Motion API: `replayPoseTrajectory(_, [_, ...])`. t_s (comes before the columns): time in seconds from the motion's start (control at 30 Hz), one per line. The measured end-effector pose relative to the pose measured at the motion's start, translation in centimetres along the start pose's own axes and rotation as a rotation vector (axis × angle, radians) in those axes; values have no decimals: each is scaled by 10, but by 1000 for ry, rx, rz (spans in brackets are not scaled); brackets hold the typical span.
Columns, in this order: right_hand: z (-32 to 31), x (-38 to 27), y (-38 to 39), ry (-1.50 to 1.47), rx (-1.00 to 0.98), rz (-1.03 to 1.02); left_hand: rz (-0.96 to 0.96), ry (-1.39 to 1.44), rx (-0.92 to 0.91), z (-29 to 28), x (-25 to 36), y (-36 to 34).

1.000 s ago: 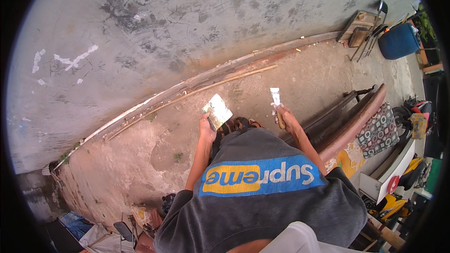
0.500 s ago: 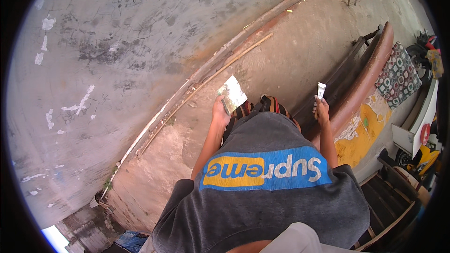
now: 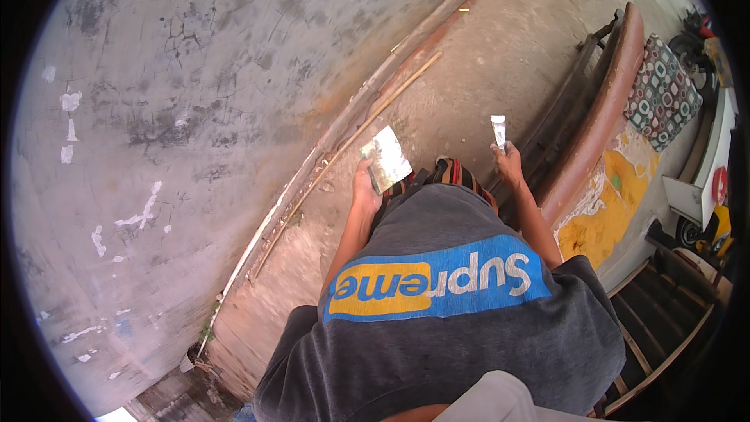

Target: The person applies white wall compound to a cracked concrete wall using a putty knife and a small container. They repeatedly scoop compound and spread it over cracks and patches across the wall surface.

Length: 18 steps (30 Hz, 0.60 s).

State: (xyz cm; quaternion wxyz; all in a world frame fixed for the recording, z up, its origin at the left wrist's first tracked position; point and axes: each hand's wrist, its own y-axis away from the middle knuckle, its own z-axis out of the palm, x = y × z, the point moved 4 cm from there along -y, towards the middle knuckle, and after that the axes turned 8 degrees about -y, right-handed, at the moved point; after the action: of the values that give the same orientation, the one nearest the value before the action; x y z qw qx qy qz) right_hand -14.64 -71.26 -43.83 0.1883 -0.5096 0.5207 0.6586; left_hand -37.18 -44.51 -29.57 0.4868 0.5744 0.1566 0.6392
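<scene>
My left hand (image 3: 364,185) grips the edge of a small flat rectangular board (image 3: 391,158), its upper face largely covered with white paste. My right hand (image 3: 509,163) is closed around the handle of a putty knife (image 3: 498,130), whose broad blade points away from me and looks white. A gap separates the knife from the board; the two do not touch. Both hands are out in front of my body, above the floor. To the left stands a grey cracked wall (image 3: 234,70) bearing several white patches (image 3: 141,207).
A long thin stick (image 3: 391,101) lies along the wall's foot. Right of me is a brown bench-like piece (image 3: 598,109) with a curved edge, beside a patterned cushion (image 3: 664,94) and a worn yellow surface (image 3: 605,203). A slatted wooden frame (image 3: 664,328) stands at lower right.
My right hand has moved left with the putty knife, closer to the board. My left hand stays nearly in place. The view has shifted slightly, showing more of the wall.
</scene>
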Motion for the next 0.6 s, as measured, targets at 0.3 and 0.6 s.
replayPoseTrajectory(0.3, [-58, -66, 7, 385, 326, -243, 43, 41, 34, 12, 17, 8])
replayPoseTrajectory(0.6, [-115, -77, 46, 893, 243, -515, 67, -47, 109, 10, 18, 8])
